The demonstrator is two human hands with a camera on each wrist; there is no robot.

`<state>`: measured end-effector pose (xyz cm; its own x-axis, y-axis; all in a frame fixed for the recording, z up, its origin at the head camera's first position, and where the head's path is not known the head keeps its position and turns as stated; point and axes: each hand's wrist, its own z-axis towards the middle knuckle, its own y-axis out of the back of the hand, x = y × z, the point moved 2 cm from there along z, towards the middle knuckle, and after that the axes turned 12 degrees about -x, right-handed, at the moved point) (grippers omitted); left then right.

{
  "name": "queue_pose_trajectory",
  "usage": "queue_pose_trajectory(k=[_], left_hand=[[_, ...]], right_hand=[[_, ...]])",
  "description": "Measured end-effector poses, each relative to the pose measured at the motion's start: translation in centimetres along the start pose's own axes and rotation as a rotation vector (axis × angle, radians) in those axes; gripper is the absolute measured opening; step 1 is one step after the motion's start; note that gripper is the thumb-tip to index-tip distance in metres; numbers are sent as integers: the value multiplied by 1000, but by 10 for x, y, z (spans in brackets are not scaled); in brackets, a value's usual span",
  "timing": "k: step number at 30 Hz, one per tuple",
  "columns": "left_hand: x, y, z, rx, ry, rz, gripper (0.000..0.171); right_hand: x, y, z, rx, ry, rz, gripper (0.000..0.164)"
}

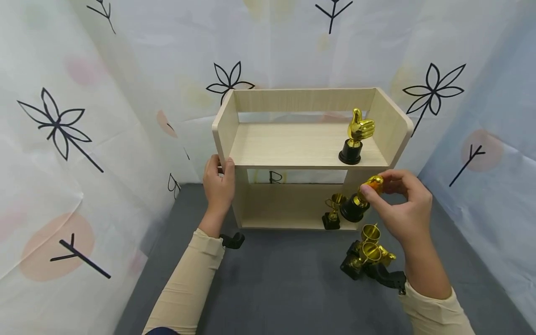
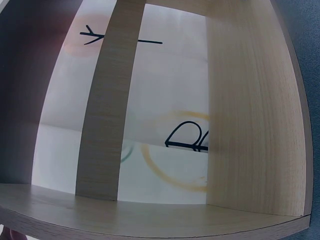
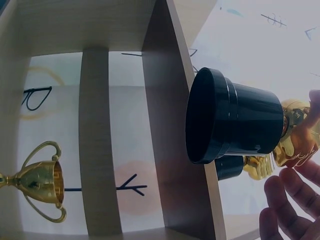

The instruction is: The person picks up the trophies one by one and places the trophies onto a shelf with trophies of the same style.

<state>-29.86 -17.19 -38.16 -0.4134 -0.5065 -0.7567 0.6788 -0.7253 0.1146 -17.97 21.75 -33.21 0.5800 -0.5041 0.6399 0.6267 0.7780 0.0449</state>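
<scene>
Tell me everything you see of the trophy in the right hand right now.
The trophy has a round, glossy black base with a wider stepped rim, and a shiny gold, metallic-looking upper part whose full shape is hidden by the right hand. It is held tilted, base toward the lower left in the head view, in front of the right side of the shelf unit. That hand pinches the gold part; whether anything else touches it, I cannot tell.

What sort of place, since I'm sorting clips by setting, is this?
Probably a makeshift filming booth: patterned sheets on three sides of a grey surface, with a wooden shelf and gold trophies.
</scene>
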Motion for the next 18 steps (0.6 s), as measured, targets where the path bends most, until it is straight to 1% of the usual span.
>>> queue_pose_trajectory(k=[4, 9, 18], left_hand=[[0, -2, 1, -3, 0, 2, 45], [0, -2, 2, -1, -3, -2, 44], [0, -2, 3, -23, -4, 2, 45]], right_hand=[[2, -2, 3, -1, -2, 6, 38], [7, -6, 5, -26, -6, 29, 37], [12, -15, 12, -37, 9, 34, 36]])
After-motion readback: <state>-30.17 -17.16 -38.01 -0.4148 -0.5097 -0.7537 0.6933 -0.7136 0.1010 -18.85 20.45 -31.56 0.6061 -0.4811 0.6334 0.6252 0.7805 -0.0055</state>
